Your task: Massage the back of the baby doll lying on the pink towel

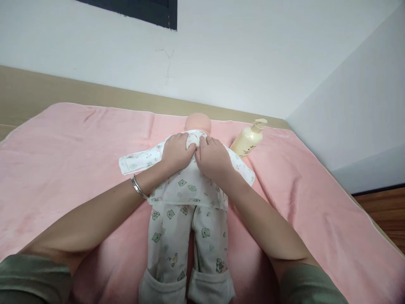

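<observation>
Blanket (63, 169) pink beneath doll (186, 190); wall (253, 63) white.

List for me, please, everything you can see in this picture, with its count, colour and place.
doll: 1, pale head, lying mid-blanket, head toward the wall
suit: 1, white with green bear prints, on the doll
socks: 2, grey, on the doll's feet, bottom edge
pump bottle: 1, cream, on the blanket right of the doll's head
blanket: 1, pink, spread over a wooden surface
bracelet: 1, silver, on the left wrist
sleeves: 2, olive green, bottom corners
left hand: 1, bare, on the suit by the collar
right hand: 1, bare, on the suit beside the left hand
</observation>
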Available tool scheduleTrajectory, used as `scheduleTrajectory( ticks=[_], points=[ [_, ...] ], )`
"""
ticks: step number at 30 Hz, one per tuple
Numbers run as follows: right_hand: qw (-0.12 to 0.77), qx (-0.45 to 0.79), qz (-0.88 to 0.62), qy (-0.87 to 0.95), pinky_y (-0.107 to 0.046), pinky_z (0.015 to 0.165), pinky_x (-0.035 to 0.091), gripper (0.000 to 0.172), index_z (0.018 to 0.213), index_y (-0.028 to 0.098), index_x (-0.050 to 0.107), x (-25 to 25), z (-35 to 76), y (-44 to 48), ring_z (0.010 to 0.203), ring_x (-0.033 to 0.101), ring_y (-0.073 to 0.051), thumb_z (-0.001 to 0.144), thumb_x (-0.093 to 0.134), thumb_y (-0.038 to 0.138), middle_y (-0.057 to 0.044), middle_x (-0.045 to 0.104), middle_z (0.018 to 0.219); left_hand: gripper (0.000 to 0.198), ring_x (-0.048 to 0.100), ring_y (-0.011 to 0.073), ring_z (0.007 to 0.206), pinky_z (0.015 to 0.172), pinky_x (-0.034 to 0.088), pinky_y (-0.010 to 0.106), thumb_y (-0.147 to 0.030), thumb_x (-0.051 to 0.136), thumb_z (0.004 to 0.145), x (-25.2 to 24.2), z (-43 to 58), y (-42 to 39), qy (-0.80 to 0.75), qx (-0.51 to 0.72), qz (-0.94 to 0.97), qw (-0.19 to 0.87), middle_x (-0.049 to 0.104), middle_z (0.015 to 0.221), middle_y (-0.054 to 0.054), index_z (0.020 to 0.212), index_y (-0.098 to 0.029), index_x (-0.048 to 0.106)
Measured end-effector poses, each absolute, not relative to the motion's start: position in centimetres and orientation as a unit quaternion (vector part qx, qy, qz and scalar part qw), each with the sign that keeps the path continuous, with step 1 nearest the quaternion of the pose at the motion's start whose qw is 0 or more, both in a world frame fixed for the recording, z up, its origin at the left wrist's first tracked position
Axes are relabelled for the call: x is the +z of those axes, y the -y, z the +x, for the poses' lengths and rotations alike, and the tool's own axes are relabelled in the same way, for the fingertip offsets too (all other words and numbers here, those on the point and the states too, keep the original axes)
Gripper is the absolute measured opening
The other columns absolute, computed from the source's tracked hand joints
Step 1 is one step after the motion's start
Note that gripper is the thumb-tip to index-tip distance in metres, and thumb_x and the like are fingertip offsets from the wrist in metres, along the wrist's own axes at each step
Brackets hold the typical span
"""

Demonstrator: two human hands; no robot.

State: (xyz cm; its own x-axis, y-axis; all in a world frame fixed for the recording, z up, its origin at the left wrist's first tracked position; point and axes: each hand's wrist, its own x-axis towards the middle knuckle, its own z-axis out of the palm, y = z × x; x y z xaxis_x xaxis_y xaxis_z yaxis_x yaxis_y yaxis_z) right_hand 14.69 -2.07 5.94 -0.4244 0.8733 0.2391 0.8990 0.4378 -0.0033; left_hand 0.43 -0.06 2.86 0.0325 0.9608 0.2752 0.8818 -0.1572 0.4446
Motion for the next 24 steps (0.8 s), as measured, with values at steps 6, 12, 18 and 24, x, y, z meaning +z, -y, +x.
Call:
scheduleTrajectory(
  ticks=[6, 12, 18, 24],
  points=[
    [0.132, 0.100, -0.594, 0.787, -0.039, 0.089, 0.050, 0.050, 0.118, 0.015, 0.066, 6.0, 16.6, -0.6, 0.106, 0.068, -0.031, 0.105, 0.032, 0.048, -0.016, 0.074, 0.119, 0.044, 0.062, 0.0303, 0.119, 0.109, 0.047, 0.046, -0.029, 0.036, 0.093, 2.5, 0.5, 0.8, -0.591, 0.306, 0.745, 0.042, 0.070, 0.125, 0.013, 0.119, -0.015, 0.068],
    [0.103, 0.081, -0.599, 0.790, -0.045, 0.096, 0.049, 0.061, 0.120, 0.009, 0.066, 6.2, 17.0, -0.9, 0.109, 0.067, -0.034, 0.106, 0.023, 0.051, -0.021, 0.073, 0.120, 0.041, 0.062, 0.0325, 0.116, 0.107, 0.048, 0.049, -0.030, 0.036, 0.093, 3.0, 0.7, 1.0, -0.620, 0.284, 0.729, 0.056, 0.070, 0.121, 0.017, 0.116, -0.013, 0.066],
    [0.144, -0.050, -0.504, 0.850, -0.048, 0.111, 0.042, 0.042, 0.122, 0.008, 0.064, 4.8, 14.4, 2.1, 0.122, 0.060, -0.035, 0.101, 0.030, 0.020, -0.024, 0.067, 0.129, 0.033, 0.063, 0.0335, 0.108, 0.100, 0.049, 0.051, -0.031, 0.035, 0.093, 3.5, 0.5, 0.7, -0.636, 0.239, 0.732, 0.047, 0.071, 0.111, 0.018, 0.100, -0.015, 0.064],
    [0.161, 0.097, -0.581, 0.792, -0.048, 0.113, 0.043, 0.055, 0.135, 0.003, 0.058, 5.5, 15.9, -0.6, 0.130, 0.056, -0.036, 0.103, 0.035, 0.043, -0.023, 0.063, 0.140, 0.036, 0.063, 0.0308, 0.110, 0.102, 0.049, 0.047, -0.027, 0.034, 0.095, 2.7, 0.5, 1.2, -0.601, 0.286, 0.746, 0.009, 0.071, 0.113, 0.016, 0.103, -0.015, 0.066]
  ],
)
